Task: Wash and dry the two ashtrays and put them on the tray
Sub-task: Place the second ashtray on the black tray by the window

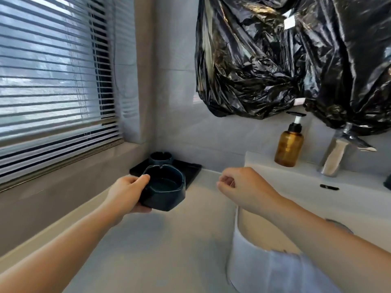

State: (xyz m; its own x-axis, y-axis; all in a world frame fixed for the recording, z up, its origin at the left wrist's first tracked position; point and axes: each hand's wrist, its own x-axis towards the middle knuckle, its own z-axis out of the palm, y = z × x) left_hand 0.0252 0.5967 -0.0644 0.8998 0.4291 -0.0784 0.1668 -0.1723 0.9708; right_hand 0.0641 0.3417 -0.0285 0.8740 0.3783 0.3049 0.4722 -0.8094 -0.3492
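Head view, from near to far: at 5 o'clock a white roll (249, 265) stands on the pale counter (160, 246), its lower part cut off by the frame and its right side hidden behind a light sleeve (296, 271); the left hand (127, 193) is closed around the side of a dark ashtray (164, 188), thumb on the rim, fingers hidden under it, and holds it above the counter at about 9 o'clock from the centre; the right hand (245, 187) holds nothing I can make out, its fingers curled loosely inward, half closed; behind the held ashtray a black tray (190, 169) lies in the corner, partly hidden, and a second ashtray (160, 157) sits on it, only its upper part visible; at 3 o'clock the white basin (317, 187) carries an amber pump bottle (288, 144) and a chrome tap (336, 157); black plastic (296, 56) covers the wall at 1 o'clock; blinds (53, 77) fill 10 o'clock.
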